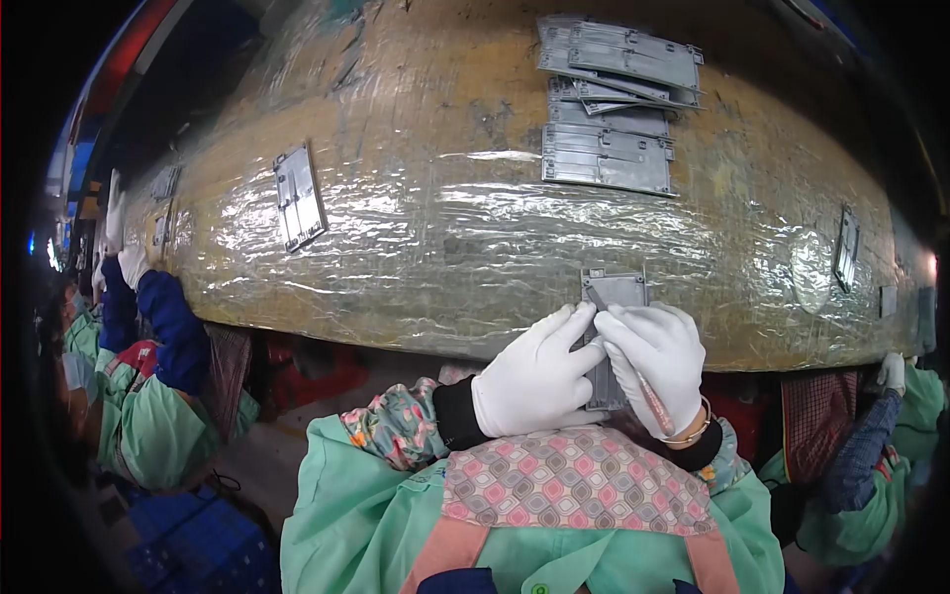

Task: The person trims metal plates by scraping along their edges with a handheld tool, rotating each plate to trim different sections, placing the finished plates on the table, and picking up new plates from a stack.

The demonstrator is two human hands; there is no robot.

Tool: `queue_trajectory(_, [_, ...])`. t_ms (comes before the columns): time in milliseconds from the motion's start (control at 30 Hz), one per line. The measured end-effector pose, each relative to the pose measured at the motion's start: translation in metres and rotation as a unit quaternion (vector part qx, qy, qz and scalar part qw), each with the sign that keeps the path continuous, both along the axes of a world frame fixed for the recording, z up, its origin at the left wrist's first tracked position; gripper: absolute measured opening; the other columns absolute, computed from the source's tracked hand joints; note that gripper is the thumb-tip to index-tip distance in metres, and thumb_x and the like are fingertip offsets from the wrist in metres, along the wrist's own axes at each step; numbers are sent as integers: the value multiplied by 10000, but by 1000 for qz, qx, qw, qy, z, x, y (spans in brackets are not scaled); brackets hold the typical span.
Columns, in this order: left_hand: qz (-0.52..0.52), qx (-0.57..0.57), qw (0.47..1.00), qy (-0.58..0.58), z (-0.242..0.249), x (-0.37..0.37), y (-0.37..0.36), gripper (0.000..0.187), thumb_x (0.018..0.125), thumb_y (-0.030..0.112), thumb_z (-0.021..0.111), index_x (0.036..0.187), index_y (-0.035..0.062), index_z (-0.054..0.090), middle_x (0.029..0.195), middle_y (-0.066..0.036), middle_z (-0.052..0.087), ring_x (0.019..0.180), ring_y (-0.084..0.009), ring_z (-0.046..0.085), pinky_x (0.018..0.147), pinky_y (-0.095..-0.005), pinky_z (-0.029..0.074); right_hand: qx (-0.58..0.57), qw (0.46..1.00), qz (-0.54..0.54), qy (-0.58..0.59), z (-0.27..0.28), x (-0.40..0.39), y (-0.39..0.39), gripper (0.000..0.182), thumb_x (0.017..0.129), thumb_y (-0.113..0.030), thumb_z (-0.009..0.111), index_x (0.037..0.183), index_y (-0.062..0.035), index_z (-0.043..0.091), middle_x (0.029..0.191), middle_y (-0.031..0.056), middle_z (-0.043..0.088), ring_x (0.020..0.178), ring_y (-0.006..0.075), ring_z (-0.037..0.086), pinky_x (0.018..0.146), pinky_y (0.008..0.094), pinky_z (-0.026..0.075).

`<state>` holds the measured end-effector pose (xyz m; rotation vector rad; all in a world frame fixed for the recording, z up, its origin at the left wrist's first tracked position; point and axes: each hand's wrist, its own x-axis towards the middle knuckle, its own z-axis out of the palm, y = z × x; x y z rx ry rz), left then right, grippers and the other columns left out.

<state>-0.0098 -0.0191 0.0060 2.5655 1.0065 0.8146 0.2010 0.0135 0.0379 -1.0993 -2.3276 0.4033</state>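
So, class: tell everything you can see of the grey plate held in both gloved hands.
The grey plate is a flat, rectangular piece that looks like moulded plastic, with raised edges. It stands lengthwise at the near edge of the film-wrapped table. The left hand covers its left side; the right hand steadies its right side and presses a thin pen-like tool against its face. Its lower half is hidden.

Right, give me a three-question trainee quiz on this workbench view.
1. True or false: both hands wear white gloves.
2. What does the right hand hold against the grey plate? A) a thin pen-like tool B) a hammer C) a cup
3. Where is the stack of grey plates relative to the left hand?

Key: 1. true. 2. A. 3. Farther across the film-wrapped table, beyond the hands and a little to the right.
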Motion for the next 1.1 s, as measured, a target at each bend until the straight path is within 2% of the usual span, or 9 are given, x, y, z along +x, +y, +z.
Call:
queue_trajectory(100, [-22, 9, 999, 31, -4, -1, 1, 261, 685, 283, 651, 729, 40, 735, 1196, -207, 689, 1280, -479, 614, 1126, -578, 504, -24, 1000, -13, 1, 1, 2, 3, 280, 869, -193, 822, 1139, -132, 775, 1084, 57, 797, 979, 289, 744, 922, 427, 562])
queue_trajectory(167, [-22, 14, 999, 31, -3, 1, 0, 269, 688, 287, 649, 739, 41, 743, 1227, -207, 689, 1278, -476, 615, 1123, -573, 506, 22, 993, -58, 105, -7, 4, 6, 282, 860, -137, 853, 1132, -113, 781, 1051, 67, 803, 958, 287, 753, 879, 408, 582])
queue_trajectory(200, [-19, 16, 999, 29, -3, 2, 1, 277, 691, 292, 646, 750, 41, 751, 1258, -206, 690, 1277, -472, 616, 1120, -568, 509, -29, 982, -86, 165, 0, 3, 13, 247, 861, -64, 862, 1095, -80, 785, 1038, 92, 806, 920, 292, 761, 812, 391, 603])
queue_trajectory(233, [-4, 42, 998, 36, -8, 3, 0, 286, 691, 293, 641, 752, 38, 754, 1309, -204, 686, 1283, -465, 611, 1112, -564, 513, -42, 976, -100, 187, -5, 1, 14, 155, 955, -43, 805, 1089, -18, 733, 1000, 121, 798, 881, 248, 775, 780, 360, 620])
queue_trajectory(300, [-9, 36, 999, 36, -8, 2, 0, 286, 689, 290, 640, 754, 36, 753, 1308, -203, 686, 1281, -465, 613, 1105, -562, 518, -269, 883, -189, 336, -6, -8, 9, 108, 1026, -48, 738, 1072, 13, 661, 941, 122, 780, 868, 182, 778, 773, 324, 627])
queue_trajectory(467, [-19, 32, 999, 6, -4, 1, 5, 293, 601, 263, 654, 708, -1, 724, 1272, -200, 703, 1223, -477, 646, 1023, -562, 578, -321, 869, -204, 318, -1, -20, 29, 142, 1068, -66, 681, 1034, 35, 586, 867, 112, 749, 766, 170, 774, 667, 282, 623])
queue_trajectory(533, [-14, 43, 999, -3, -11, 1, 3, 285, 643, 262, 659, 740, 5, 737, 1288, -209, 696, 1229, -479, 642, 1032, -576, 568, -370, 833, -251, 325, 6, -26, 34, 155, 1066, -86, 667, 1049, 46, 587, 894, 175, 754, 761, 208, 778, 660, 296, 635])
queue_trajectory(767, [-34, 14, 999, 11, -10, -2, 1, 287, 698, 273, 678, 778, 7, 750, 1318, -200, 686, 1258, -473, 629, 1079, -573, 531, -442, 776, -299, 336, 16, -31, 46, 178, 1044, -118, 689, 1048, 34, 598, 858, 153, 732, 703, 205, 762, 620, 292, 622])
queue_trajectory(1100, [-31, 24, 999, 32, -9, -1, 2, 295, 703, 297, 685, 802, 40, 791, 1323, -182, 693, 1255, -462, 634, 1082, -553, 526, -486, 756, -289, 330, 17, -25, 53, 204, 1068, -165, 682, 1070, 14, 584, 917, 174, 760, 770, 211, 785, 644, 297, 628])
